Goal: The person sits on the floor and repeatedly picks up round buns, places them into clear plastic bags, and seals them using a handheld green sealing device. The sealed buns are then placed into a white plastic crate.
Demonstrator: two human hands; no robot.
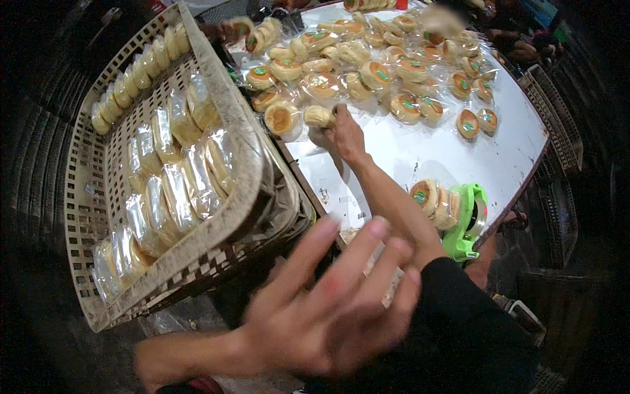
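Out over the white table, my right hand (347,134) has its fingers on a round pale pastry (319,116) in clear film and appears to grip it. Another wrapped pastry (281,120), its browned face up, lies just left of it. Close to the camera, my left hand (334,300) is blurred, its fingers spread and nothing visible in it. Beyond my right hand spreads a loose pile of wrapped pastries (374,76), many bearing green stickers. A short row of wrapped pastries (435,203) stands beside my right forearm, against a green tape dispenser (465,224).
At left, a worn plastic crate (246,143) holds rows of wrapped pastries (170,192) on edge, its rim rising beside the white table (512,143). Another person's hand (229,32) is at the table's far left. More crates (553,118) stand past the right edge.
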